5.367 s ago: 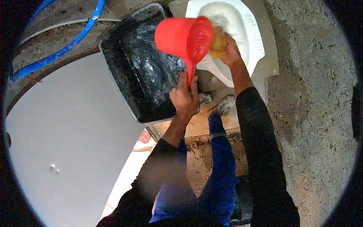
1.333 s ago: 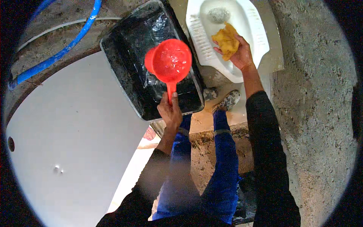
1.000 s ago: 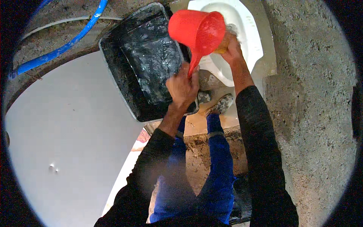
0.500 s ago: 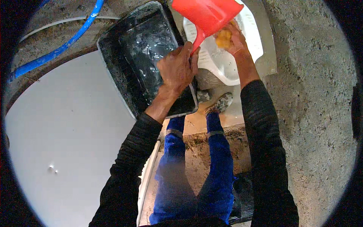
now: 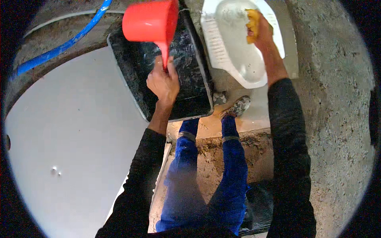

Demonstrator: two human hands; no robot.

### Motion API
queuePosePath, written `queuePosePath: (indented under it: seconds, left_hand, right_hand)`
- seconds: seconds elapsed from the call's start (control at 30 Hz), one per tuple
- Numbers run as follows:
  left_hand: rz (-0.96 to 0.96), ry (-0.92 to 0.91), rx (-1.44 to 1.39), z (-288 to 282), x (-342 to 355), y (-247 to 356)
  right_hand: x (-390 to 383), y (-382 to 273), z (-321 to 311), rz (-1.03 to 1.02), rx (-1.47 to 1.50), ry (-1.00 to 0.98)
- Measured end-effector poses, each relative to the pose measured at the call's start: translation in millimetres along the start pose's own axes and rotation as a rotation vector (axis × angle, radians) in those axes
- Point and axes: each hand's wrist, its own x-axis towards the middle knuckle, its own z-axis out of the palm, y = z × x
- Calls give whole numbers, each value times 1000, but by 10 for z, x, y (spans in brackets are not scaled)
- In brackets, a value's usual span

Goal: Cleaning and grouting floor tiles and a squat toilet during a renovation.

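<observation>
My left hand [image 5: 162, 81] grips the handle of a red plastic dipper [image 5: 147, 22], which is tipped on its side over the black rectangular tub [image 5: 139, 99]. The tub has a wet, glossy inside with some water in it. My right hand [image 5: 264, 37] holds a crumpled yellow cloth or sponge [image 5: 251, 22] over the upper right part of a white ceramic squat pan [image 5: 216, 47], just right of the tub. The pan's bowl is wet, with small dark specks near its lower end.
A large pale board or panel [image 5: 67, 131] fills the lower left. A blue hose [image 5: 59, 49] and thinner pale pipe [image 5: 67, 18] run along the upper left. My feet in patterned shoes [image 5: 240, 106] are below the pan. Rough concrete [image 5: 329, 131] lies to the right.
My left hand has moved the dipper leftward from above the pan to over the black tub. My right hand with the yellow cloth has shifted slightly up and right.
</observation>
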Motion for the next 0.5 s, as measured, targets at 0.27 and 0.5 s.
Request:
queuePosePath:
  seconds: [0.27,0.5]
  left_hand:
    - [-297,-239,546,1556,-76,-2430]
    - [-154,-305,-55,2342,-418,-2144]
  right_hand:
    - [-517,54,-394,380,353,-96]
    - [-903,368,-784,430,250,-52]
